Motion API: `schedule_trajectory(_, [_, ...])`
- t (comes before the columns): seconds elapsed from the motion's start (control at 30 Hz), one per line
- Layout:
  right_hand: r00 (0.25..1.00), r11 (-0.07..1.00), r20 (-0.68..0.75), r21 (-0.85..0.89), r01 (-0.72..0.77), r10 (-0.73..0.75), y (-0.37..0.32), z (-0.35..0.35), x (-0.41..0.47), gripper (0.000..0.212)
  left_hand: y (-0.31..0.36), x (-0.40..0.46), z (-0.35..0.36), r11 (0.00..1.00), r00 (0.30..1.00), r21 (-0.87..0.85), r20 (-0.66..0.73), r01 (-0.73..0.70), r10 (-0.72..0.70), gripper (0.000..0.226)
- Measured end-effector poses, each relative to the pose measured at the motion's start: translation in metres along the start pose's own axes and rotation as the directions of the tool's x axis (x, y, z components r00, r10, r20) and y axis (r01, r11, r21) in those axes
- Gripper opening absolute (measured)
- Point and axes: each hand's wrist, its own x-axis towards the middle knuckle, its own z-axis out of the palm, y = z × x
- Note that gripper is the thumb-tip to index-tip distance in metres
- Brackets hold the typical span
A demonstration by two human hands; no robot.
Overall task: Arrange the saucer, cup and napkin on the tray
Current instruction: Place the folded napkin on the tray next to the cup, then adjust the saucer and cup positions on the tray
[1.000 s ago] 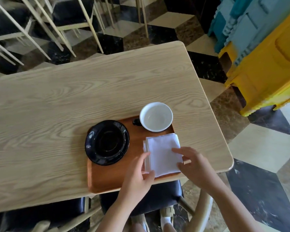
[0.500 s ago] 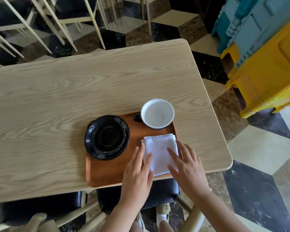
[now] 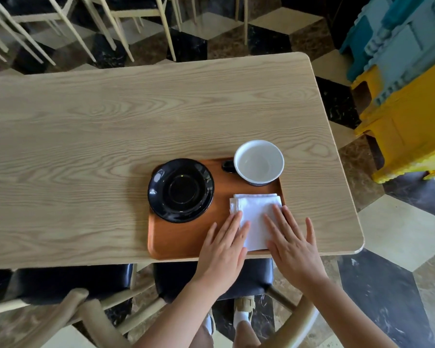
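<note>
**Smoothing napkin flat on tray — arrangement near done**

Pressing folded white cloth napkin (image 3: 255,217) down with both hands, fingers straight and spread flat, gripping nothing. Left hand (image 3: 221,249) covers napkin's near-left corner and spills onto bare tray; right hand (image 3: 293,244) covers near-right part, little finger out past tray rim over the light wood-grain table (image 3: 86,121). Flat palms rather than a pinch: likely squaring and flattening the fold, not lifting it.

Napkin sits in near-right quarter of the brown rounded-corner wooden tray (image 3: 181,239), far edge just short of the cup, right edge at or on the tray rim; exact contact can't be told. White-lined dark-bodied cup (image 3: 258,162) upright in far-right corner, dark handle pointing left, empty. Glossy black round saucer (image 3: 180,190) on left side, its left edge overhanging the tray rim. Cup not on saucer, so placement may still need a step, judging by the task.

Room: near-left of tray bare, only free patch. Tray's near edge roughly flush with table's near edge, right side close to the rounded table corner; little margin there. Wide open table to left and far side. Dark-cushioned chair (image 3: 60,280) tucked under near edge.
</note>
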Motion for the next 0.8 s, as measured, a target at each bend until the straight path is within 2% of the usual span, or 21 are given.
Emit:
schedule_trajectory(0.13, [0.998,0.999,-0.033,-0.008,-0.047,0.047,-0.013,-0.004,0.002,0.046,-0.001,-0.001,-0.007,1.0,1.0,0.009,0.016,-0.02,0.02,0.054])
schedule_trajectory(0.23, [0.996,0.999,-0.078,0.021,-0.047,0.049,-0.031,-0.006,0.007,0.052,-0.009,-0.004,-0.019,0.998,0.999,0.043,-0.01,-0.049,0.049,0.057])
schedule_trajectory(0.4, [0.991,0.997,-0.12,0.048,0.065,-0.059,-0.076,-0.01,0.03,0.056,-0.05,-0.018,-0.046,0.999,0.996,0.041,-0.088,0.018,-0.014,0.056])
schedule_trajectory(0.57, [0.972,0.979,-0.124,0.011,0.204,-0.201,-0.117,-0.005,0.052,0.054,-0.1,-0.042,-0.056,0.991,0.995,0.103,-0.042,0.091,-0.088,0.055])
schedule_trajectory(0.67, [0.971,0.974,-0.083,0.002,0.227,-0.226,-0.128,0.002,0.059,0.049,-0.12,-0.052,-0.056,0.979,0.988,0.135,-0.019,0.152,-0.151,0.056])
schedule_trajectory(0.8, [0.974,0.977,-0.074,-0.006,0.213,-0.213,-0.135,0.005,0.061,0.041,-0.13,-0.058,-0.051,0.984,0.986,0.062,-0.001,0.167,-0.167,0.056])
